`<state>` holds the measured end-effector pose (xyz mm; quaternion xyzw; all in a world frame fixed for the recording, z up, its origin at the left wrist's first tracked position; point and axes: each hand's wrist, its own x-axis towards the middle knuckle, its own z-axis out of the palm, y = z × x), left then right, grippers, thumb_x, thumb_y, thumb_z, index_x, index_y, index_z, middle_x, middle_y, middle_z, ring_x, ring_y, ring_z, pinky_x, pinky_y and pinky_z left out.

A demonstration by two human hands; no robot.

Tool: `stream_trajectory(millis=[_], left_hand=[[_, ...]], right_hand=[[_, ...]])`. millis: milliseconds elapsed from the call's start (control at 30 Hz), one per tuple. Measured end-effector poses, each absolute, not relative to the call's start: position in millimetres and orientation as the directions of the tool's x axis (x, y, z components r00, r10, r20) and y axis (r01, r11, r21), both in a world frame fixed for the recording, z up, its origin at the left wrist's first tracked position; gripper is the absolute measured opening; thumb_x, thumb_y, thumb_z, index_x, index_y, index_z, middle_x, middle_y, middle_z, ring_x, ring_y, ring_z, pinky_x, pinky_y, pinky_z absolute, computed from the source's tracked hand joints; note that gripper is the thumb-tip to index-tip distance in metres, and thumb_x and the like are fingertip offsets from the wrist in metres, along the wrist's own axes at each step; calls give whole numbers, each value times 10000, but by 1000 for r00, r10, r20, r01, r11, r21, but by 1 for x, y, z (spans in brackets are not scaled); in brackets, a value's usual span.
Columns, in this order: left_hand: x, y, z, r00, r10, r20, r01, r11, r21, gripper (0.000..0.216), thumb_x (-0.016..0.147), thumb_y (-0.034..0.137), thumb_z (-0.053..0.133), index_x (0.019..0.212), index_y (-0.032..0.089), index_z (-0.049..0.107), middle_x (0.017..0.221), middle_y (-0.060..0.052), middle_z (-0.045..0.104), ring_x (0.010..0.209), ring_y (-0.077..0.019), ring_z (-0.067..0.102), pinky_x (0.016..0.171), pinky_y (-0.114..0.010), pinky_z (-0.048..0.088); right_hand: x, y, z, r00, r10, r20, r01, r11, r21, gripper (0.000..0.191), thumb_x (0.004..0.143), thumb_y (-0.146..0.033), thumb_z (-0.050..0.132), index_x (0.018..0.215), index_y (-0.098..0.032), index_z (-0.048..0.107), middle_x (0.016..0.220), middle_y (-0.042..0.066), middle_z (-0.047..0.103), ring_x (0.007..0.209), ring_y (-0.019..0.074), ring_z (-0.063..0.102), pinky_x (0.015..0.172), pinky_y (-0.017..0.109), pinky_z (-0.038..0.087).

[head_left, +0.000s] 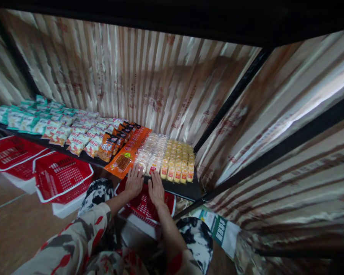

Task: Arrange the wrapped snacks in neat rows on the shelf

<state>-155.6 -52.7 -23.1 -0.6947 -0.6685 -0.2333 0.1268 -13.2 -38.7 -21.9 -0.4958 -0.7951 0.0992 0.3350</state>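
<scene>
My left hand (134,182) and my right hand (156,190) rest side by side at the front edge of a low black shelf (186,189), fingers stretched flat. Their fingertips touch the front row of clear-wrapped white snack packs (151,152). Yellow snack packs (180,160) lie in rows just right of them. A flat orange box (129,152) sits to the left of my left hand. Neither hand holds anything.
Further left on the shelf lie brown-orange bags (110,147), pink-and-white packs (77,139) and green-white packs (23,118). Red plastic baskets (60,177) stand on the wooden floor, one (145,208) under my forearms. Striped foil sheeting (149,84) lines the back and right side.
</scene>
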Motion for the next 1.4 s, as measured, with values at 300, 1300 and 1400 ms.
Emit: stream_trajectory(millis=[300, 1300, 1400], left_hand=[[-162, -48, -33, 88, 850, 519, 974, -183, 134, 556, 895, 241, 367, 1419, 64, 306, 1496, -186, 276, 1407, -291, 191, 1098, -472, 275], [-173, -8, -12, 367, 722, 587, 888, -460, 11, 518, 925, 350, 427, 1405, 163, 369, 1492, -120, 317, 1408, -255, 202, 1137, -463, 170], [-173, -4, -12, 385, 713, 586, 877, -480, 7, 496, 926, 354, 421, 1378, 150, 407, 1477, -133, 342, 1399, -250, 235, 1138, -460, 166]], right_hand=[[-12, -38, -28, -304, 857, 415, 771, 478, -421, 532, 956, -359, 244, 1392, -99, 404, 1473, 109, 363, 1401, 209, 249, 1119, 435, 307], [-11, -33, -49, -306, 738, 601, 830, 516, -212, 431, 932, -245, 374, 1342, -159, 477, 1391, 133, 477, 1341, 251, 374, 1026, 479, 426], [-12, -34, -46, -286, 754, 591, 833, 501, -236, 443, 934, -247, 363, 1363, -186, 454, 1410, 117, 457, 1342, 251, 374, 1025, 488, 430]])
